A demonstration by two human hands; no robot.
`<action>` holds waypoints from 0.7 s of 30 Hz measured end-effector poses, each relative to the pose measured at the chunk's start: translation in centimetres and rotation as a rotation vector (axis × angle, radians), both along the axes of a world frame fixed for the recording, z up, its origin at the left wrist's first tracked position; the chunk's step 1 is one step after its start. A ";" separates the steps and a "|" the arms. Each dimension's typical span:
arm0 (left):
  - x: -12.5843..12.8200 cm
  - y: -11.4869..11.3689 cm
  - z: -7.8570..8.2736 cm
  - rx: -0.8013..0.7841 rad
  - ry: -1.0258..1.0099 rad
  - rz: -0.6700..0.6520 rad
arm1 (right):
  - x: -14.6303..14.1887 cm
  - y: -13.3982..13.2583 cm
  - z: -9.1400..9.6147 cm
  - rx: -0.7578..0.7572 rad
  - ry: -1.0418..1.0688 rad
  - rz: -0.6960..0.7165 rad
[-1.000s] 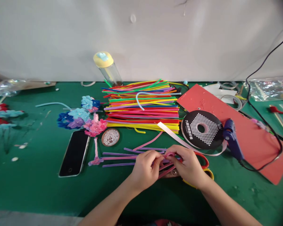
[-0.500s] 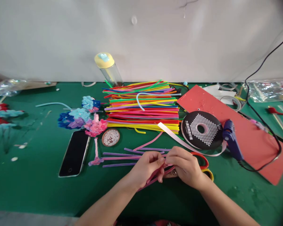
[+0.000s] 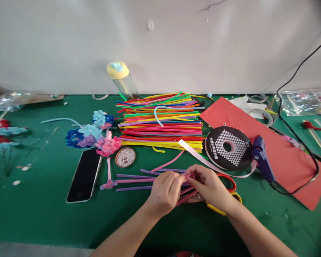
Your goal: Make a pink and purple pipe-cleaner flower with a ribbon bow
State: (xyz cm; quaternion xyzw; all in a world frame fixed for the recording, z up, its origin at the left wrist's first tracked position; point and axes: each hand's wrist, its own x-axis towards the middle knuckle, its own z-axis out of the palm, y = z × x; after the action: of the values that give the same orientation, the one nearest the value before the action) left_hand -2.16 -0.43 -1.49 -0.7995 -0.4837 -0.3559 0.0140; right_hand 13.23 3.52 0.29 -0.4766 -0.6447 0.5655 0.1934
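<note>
My left hand [image 3: 164,191] and my right hand [image 3: 207,185] meet low in the middle, fingertips pinched on a pink pipe cleaner [image 3: 189,176]. A small bend of it shows between the fingertips; the rest is mostly covered. Other pink strands slant below the fingers, and I cannot tell whether they belong to the held piece. Under my hands lie scissors [image 3: 198,197] with red and yellow handles. Purple pipe cleaners [image 3: 135,188] stick out to the left, beside a small pink and purple flower piece [image 3: 108,184].
Behind my hands lies a pile of coloured pipe cleaners [image 3: 160,130]. A ribbon spool [image 3: 239,155], a blue glue gun [image 3: 262,160] with its cord and a red board [image 3: 291,171] are right. Fuzzy flowers [image 3: 89,132], a phone [image 3: 84,175] and a bead dish [image 3: 125,157] are left.
My left hand has turned over so its back faces up. My right fingers have shifted slightly up and left, and more of the scissors' yellow handle shows.
</note>
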 end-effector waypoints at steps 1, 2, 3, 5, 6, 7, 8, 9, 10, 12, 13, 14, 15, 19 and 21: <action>0.0 0.0 0.0 0.006 0.020 0.002 | 0.0 0.0 0.0 0.013 -0.007 0.003; 0.0 0.0 0.0 0.004 0.031 0.006 | 0.0 0.0 0.0 0.045 -0.017 0.008; 0.1 0.0 0.0 -0.009 0.030 0.010 | 0.0 0.0 0.0 0.090 -0.026 0.016; 0.2 0.1 0.0 -0.055 -0.017 0.021 | 0.0 0.0 0.1 0.206 -0.027 0.035; 0.2 0.0 0.1 -0.087 -0.056 0.022 | 0.0 0.0 0.1 0.269 -0.017 0.046; 0.3 0.0 0.2 -0.124 -0.100 0.018 | 0.0 0.0 0.0 0.330 -0.004 0.060; 0.3 0.0 0.3 -0.168 -0.147 0.011 | 0.0 0.1 0.0 0.387 0.009 0.073; 0.3 0.0 0.5 -0.224 -0.194 0.002 | 0.0 0.1 -0.1 0.441 0.017 0.086; 0.3 0.1 0.7 -0.290 -0.243 -0.006 | 0.0 0.1 -0.1 0.491 0.022 0.099; 0.2 0.1 1.2 -0.447 -0.348 -0.011 | 0.1 0.1 -0.2 0.583 0.019 0.121; 0.1 0.2 1.4 -0.533 -0.401 -0.015 | 0.1 0.1 -0.1 0.626 0.018 0.131; 0.0 0.3 1.6 -0.619 -0.454 -0.022 | 0.1 0.0 -0.1 0.664 0.022 0.141; 0.0 0.4 1.8 -0.697 -0.500 -0.030 | 0.2 0.0 0.0 0.695 0.029 0.152; -0.1 0.7 2.0 -0.872 -0.601 -0.070 | 0.4 0.0 0.1 0.749 0.052 0.161; 0.0 0.9 1.9 -0.875 -0.614 -0.069 | 0.5 0.0 0.1 0.731 0.039 0.146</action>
State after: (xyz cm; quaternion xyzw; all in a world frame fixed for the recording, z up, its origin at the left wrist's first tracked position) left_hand -2.17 0.43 0.42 -0.6053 -0.5420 -0.3386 -0.4746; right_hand 13.71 3.56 0.35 -0.3178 -0.8326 0.3192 0.3223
